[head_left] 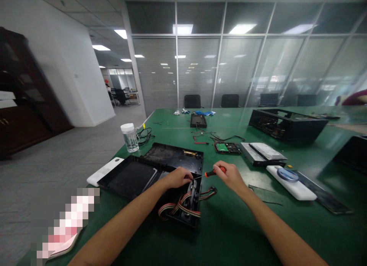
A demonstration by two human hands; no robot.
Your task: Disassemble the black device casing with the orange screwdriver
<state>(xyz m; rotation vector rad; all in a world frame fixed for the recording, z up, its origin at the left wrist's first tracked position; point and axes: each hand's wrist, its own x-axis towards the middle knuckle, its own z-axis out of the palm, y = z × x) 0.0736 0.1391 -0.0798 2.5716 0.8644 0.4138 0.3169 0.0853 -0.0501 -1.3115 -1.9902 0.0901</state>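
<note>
My right hand [229, 175] grips the red and black handle of a screwdriver [210, 173], its thin shaft pointing left. The shaft's tip reaches the right side of an open black plastic case [126, 178]. Close by that tip, my left hand [180, 177] is closed, with thumb and fingers pinched together over the case. What they hold, if anything, is hidden. Along the case's right edge runs a narrow strip of parts, and a bundle of red, black and pale wires [183, 206] hangs over it. My left forearm covers part of the case.
Left of the case stand a lidded clear bottle [131, 139] and black cables [146, 136]. To the right lie a drive with a green circuit board [226, 147], stacked metal drives [263, 153] and a white device [291, 182]. A black computer housing [286, 124] sits farther back.
</note>
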